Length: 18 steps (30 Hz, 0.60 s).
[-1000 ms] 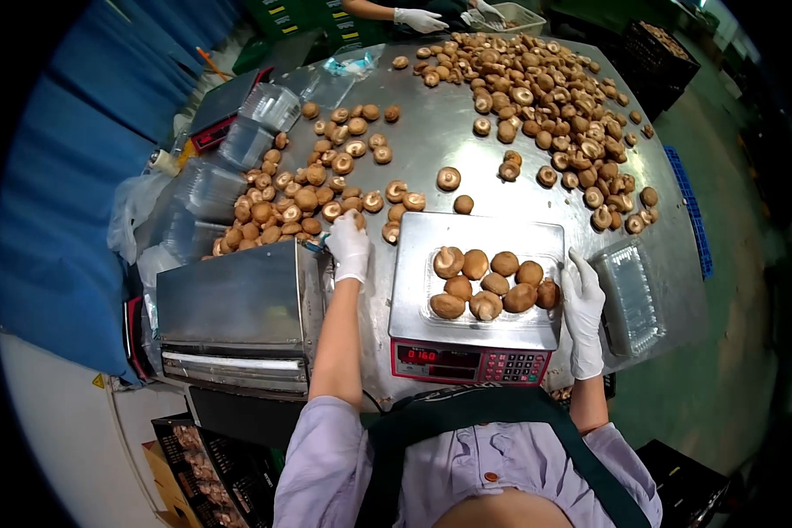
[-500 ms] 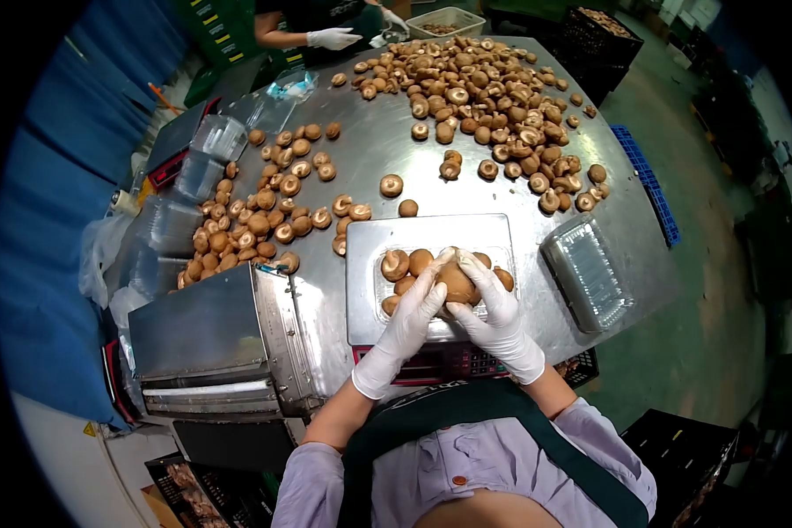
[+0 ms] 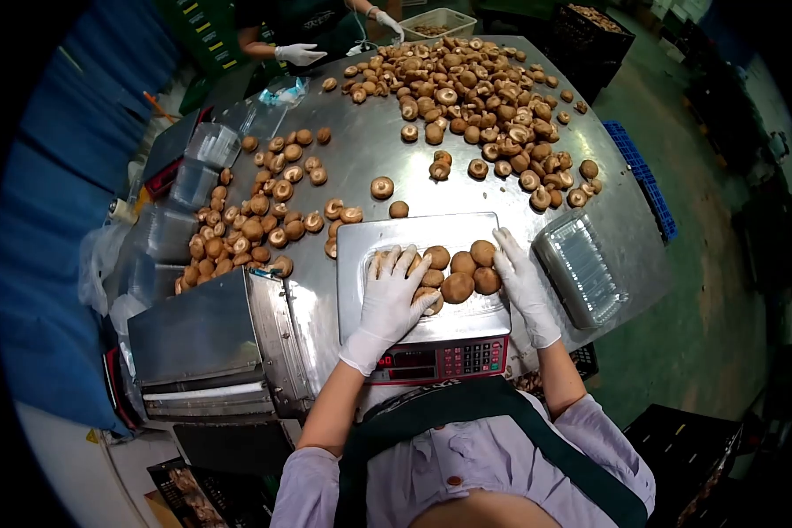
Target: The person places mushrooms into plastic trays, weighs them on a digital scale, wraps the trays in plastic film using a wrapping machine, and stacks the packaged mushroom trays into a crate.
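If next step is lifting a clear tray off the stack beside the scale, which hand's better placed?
Right, I'd judge. The right hand is at the right edge of the scale, next to the tray stack. The left hand is over mushrooms and would have to reach across.

On my feed I see close-fitting white gloves on the left hand [image 3: 391, 304] and right hand [image 3: 526, 292], reaching the wrists. I make out a pale lilac shirt [image 3: 493, 449] with loose sleeves, gathered ruffles and a round brown button [image 3: 454, 481], under a dark green apron [image 3: 466, 403] with wide straps and pale lettering.
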### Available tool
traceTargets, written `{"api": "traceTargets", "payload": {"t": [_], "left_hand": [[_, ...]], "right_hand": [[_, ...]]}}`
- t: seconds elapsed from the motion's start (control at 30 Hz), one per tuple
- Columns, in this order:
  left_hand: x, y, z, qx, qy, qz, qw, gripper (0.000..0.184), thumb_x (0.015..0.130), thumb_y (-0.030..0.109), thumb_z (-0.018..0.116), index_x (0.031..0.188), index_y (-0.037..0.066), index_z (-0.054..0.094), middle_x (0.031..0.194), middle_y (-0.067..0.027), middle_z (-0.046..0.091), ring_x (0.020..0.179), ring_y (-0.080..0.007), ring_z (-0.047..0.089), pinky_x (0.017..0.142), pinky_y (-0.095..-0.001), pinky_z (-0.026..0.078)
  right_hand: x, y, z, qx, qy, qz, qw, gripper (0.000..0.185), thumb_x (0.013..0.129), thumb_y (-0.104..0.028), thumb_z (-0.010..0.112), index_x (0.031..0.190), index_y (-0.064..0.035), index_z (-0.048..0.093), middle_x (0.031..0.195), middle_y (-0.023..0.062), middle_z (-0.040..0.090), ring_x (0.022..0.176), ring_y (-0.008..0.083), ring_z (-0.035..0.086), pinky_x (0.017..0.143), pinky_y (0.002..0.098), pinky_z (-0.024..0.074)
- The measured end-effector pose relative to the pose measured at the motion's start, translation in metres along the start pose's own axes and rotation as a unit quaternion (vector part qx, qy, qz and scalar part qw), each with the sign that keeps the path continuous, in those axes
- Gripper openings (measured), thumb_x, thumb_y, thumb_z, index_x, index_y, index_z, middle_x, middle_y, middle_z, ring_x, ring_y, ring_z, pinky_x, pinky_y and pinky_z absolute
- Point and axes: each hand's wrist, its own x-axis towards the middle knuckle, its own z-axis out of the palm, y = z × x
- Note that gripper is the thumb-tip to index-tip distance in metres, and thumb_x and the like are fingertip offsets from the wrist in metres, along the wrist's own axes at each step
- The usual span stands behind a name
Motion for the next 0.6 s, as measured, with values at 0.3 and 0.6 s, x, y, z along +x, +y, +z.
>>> {"api": "traceTargets", "payload": {"t": [0.3, 0.6], "left_hand": [[-0.025, -0.044, -0.046, -0.257, 0.180, -0.272, 0.910, 0.036, 0.090, 0.029, 0.054, 0.116, 0.004, 0.058, 0.125, -0.0163, 0.051, 0.113, -0.0279, 0.051, 0.094, -0.0343, 0.041], [-0.062, -0.063, -0.015, -0.387, 0.041, -0.442, 0.808, 0.035, 0.091, 0.021, 0.055, 0.120, 0.002, 0.056, 0.087, -0.0041, 0.063, 0.067, -0.0091, 0.058, 0.060, -0.0219, 0.049]], "right_hand": [[-0.002, 0.003, -0.045, 0.093, 0.085, 0.089, 0.988, 0.033, 0.090, -0.013, 0.055, 0.120, 0.0003, 0.056, 0.112, 0.0090, 0.061, 0.103, 0.0149, 0.056, 0.092, 0.0262, 0.0418], [-0.006, 0.002, -0.038, 0.004, -0.011, 0.157, 0.988, 0.039, 0.088, -0.025, 0.057, 0.115, 0.0031, 0.058, 0.095, 0.0139, 0.067, 0.088, 0.0162, 0.063, 0.079, 0.0256, 0.0475]]}}
